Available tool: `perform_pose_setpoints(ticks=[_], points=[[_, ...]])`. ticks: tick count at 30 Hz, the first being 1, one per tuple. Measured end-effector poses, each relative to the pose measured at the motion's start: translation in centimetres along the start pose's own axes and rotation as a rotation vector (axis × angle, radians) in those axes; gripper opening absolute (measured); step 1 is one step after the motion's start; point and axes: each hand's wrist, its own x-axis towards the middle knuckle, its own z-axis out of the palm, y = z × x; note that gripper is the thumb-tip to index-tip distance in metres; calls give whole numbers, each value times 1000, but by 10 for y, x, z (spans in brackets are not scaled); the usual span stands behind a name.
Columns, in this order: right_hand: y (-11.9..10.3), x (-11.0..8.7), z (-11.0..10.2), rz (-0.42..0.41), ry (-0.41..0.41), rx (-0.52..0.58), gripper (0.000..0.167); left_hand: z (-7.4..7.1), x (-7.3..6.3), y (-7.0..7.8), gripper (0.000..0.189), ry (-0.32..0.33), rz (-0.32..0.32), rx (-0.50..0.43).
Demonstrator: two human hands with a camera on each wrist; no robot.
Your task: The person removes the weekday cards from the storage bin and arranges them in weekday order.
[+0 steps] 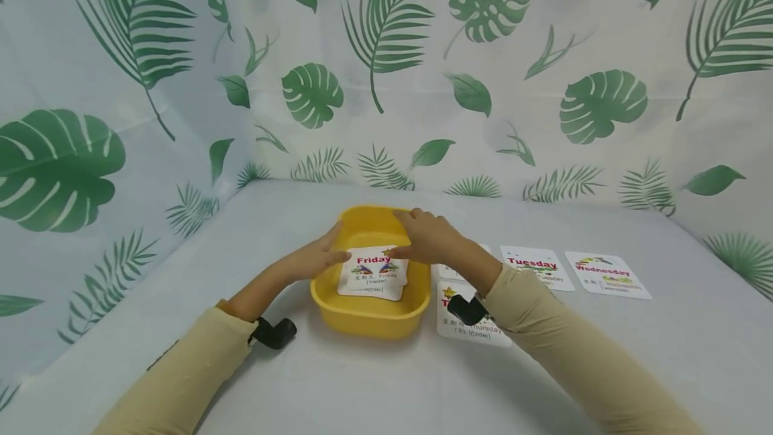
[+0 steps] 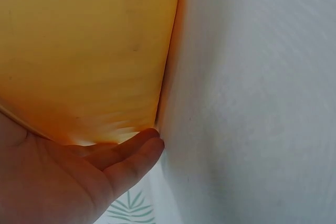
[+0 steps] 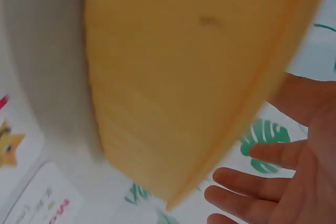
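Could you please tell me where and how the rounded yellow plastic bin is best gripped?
Probably by the rim on opposite sides of the rounded yellow plastic bin, coming from left and right: its raised side walls face each other, outer faces exposed.

Head view downward, wrist views beside tub (image 1: 370, 323)

Left forearm (image 1: 181, 364) and right forearm (image 1: 574, 344) are pointing forward and inward; left hand (image 1: 308, 260) is holding its fingers (image 2: 134, 163) together; right hand (image 1: 436, 239) is presenting separated fingers.
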Motion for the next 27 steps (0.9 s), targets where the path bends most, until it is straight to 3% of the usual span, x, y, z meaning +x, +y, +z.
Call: perform_pose_setpoints(ticks=[9, 14, 19, 27], points=[[-9, 43, 29, 33, -262, 24, 89, 1, 1, 0, 75, 6, 29, -1], [-5, 49, 34, 62, -329, 60, 93, 2, 1, 1, 75, 9, 38, 2], [-4, 49, 31, 79, -306, 77, 99, 0, 0, 4, 74, 8, 24, 20], [-4, 43, 36, 11, -134, 85, 111, 2, -2, 3, 74, 10, 26, 16]])
